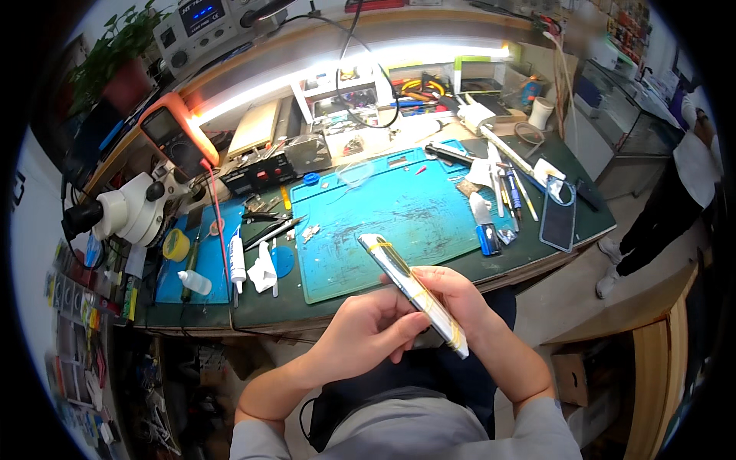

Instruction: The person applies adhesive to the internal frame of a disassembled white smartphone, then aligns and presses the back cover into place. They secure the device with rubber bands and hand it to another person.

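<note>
A smartphone [412, 285], tilted so that its edge faces me, is held in the air over the bench's front edge. Yellow rubber bands [377, 247] wrap around it near its ends. My left hand [374, 331] closes on its near left side, with the thumb against it. On the other side my right hand [454, 297] has its fingers bent around the phone's right edge. The phone's faces are mostly turned away, and some fingertips are hidden behind it. Below the far end of the phone lies a scratched blue work mat [368, 207].
A microscope [130, 211] and an orange multimeter [176, 134] stand left. White tube [236, 261], dropper bottle [195, 282] and pliers [264, 217] lie beside the mat. Blue bottle [487, 230], pens [512, 192] and another phone [558, 218] sit right. A person [675, 176] stands far right.
</note>
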Available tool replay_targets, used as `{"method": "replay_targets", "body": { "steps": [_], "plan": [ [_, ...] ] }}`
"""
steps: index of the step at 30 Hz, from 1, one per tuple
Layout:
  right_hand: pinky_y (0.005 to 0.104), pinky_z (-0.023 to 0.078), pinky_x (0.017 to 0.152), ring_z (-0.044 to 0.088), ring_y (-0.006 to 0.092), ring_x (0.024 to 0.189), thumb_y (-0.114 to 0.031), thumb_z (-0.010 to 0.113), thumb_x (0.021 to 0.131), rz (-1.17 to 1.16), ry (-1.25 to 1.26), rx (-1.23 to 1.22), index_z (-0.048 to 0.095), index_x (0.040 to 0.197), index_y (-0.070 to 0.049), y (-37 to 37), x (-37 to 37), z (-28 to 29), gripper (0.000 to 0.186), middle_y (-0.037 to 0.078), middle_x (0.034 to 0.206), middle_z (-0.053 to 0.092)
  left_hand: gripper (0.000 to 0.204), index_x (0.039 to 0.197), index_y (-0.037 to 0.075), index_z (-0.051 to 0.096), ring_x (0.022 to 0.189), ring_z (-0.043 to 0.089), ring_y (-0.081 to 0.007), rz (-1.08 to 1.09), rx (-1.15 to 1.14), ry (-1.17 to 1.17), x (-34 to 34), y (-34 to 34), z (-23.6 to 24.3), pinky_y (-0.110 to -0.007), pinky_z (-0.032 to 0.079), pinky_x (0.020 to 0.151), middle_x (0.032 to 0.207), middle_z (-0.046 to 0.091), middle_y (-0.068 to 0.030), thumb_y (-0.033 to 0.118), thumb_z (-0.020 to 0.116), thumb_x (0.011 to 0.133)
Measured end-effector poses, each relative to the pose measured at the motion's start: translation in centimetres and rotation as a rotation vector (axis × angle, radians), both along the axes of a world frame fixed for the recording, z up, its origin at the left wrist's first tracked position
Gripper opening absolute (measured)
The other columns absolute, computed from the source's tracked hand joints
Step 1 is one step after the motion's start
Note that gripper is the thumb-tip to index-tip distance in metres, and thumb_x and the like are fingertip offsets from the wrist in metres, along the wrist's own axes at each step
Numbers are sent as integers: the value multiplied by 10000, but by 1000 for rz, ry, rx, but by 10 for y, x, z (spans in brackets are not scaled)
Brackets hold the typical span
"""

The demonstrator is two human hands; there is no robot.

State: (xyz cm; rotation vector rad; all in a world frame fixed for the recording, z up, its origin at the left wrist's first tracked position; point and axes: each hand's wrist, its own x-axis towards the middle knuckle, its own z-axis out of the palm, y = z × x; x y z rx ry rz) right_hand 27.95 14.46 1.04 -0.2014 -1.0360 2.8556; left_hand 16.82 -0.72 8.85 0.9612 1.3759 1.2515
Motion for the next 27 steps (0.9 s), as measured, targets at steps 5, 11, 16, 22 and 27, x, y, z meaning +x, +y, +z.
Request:
{"method": "replay_targets", "body": {
  "steps": [5, 11, 16, 22, 27],
  "plan": [
    [232, 517, 568, 646, 108, 673, -275, 522, 998, -7, -20, 14, 608, 1139, -7, -4, 39, -7, 314, 82, 853, 673, 708, 1409, 19, 344, 1146, 573, -183, 281, 627, 87, -21, 11, -51, -285, 517, 878, 1325, 503, -143, 256, 757, 885],
    [272, 545, 623, 672, 200, 826, -553, 384, 1021, -47, -232, 155, 411, 1383, -37, -39, 137, -6, 631, 188, 1085, 646, 396, 1185, -12, 552, 936, 644, -145, -157, 373, -282, 36, 41, -67, -278, 546, 822, 1057, 627, -67, 16, 750, 843],
    [424, 508, 957, 535, 317, 1270, -800, 406, 833, -354, -167, 129, 212, 1539, -72, -59, 222, 14, 1032, 230, 1443, 440, 463, 1242, 14, 563, 922, 624, -125, -352, 399, 56, 101, 86, -58, -294, 542, 800, 1024, 654, -69, 110, 777, 842],
    [494, 497, 916, 562, 370, 1180, -768, 275, 914, -805, 159, -66, 313, 1503, -33, -4, 293, 52, 942, 253, 1430, 457, 887, 1552, 81, 175, 1296, 474, -321, -143, 590, 168, 139, 147, -33, -444, 425, 1055, 1364, 497, -204, 74, 729, 860],
    [477, 503, 867, 586, 347, 1097, -749, 200, 939, -1164, 314, 152, 422, 1417, 3, 143, 377, 95, 918, 227, 1313, 541, 783, 1523, 39, 258, 1240, 505, -299, 288, 609, 463, 79, 151, -54, -410, 350, 1095, 1337, 527, -180, 26, 662, 852]
  ]
}}
